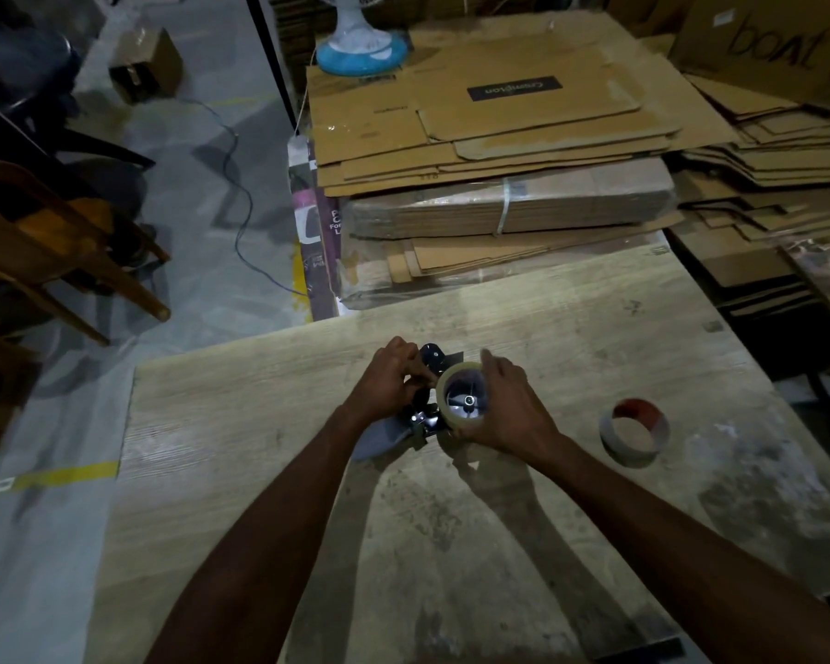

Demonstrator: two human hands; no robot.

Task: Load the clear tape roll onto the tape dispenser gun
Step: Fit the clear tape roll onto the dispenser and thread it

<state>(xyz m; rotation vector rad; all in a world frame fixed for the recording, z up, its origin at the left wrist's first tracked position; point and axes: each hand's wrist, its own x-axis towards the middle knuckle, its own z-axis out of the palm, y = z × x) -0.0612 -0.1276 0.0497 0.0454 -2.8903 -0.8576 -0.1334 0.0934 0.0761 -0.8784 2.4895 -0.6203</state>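
Observation:
The tape dispenser gun [425, 419] lies on the wooden table [260, 424], its grey handle pointing toward me and its dark head away. The clear tape roll [444, 393] sits around the gun's spindle hub, whose metal centre shows through the roll's core. My right hand [509, 404] grips the roll from the right, fingers curled over its top and outer side. My left hand [394, 376] holds the gun's head just left of the roll, with its fingertips pinching near the roll's edge. Whether a loose tape end lies between those fingers is hidden.
An empty tape core [636, 433], red inside, lies on the table to the right. Stacks of flattened cardboard [499, 136] rise beyond the table's far edge, with a fan base [360, 47] on top. A wooden chair [68, 251] and a cable [240, 208] are on the floor at left.

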